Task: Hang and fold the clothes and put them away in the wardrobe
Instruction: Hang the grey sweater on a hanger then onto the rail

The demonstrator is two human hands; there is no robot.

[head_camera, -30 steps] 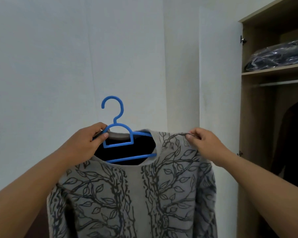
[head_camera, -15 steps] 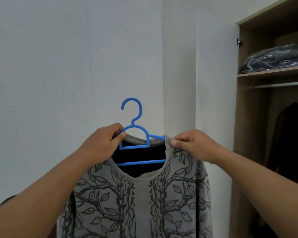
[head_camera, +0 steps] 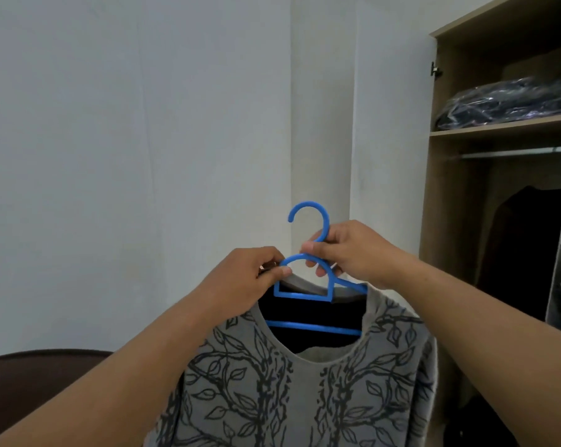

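A grey sweater [head_camera: 292, 391] printed with dark leafy vines hangs on a blue plastic hanger [head_camera: 305, 293], held up before a white wall. The left hand [head_camera: 240, 285] pinches the hanger's left shoulder and collar; the right hand [head_camera: 353, 250] grips the neck below the hook. The open wardrobe [head_camera: 440, 188] stands to the right (dark garment [head_camera: 524, 253] hanging inside).

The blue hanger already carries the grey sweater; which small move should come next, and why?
Probably carry the blue hanger to the right, toward the wardrobe rail. The grey sweater already sits on it, the right hand holds the neck just below the hook, the left hand steadies the shoulder, and the rail looks bare at its left end.
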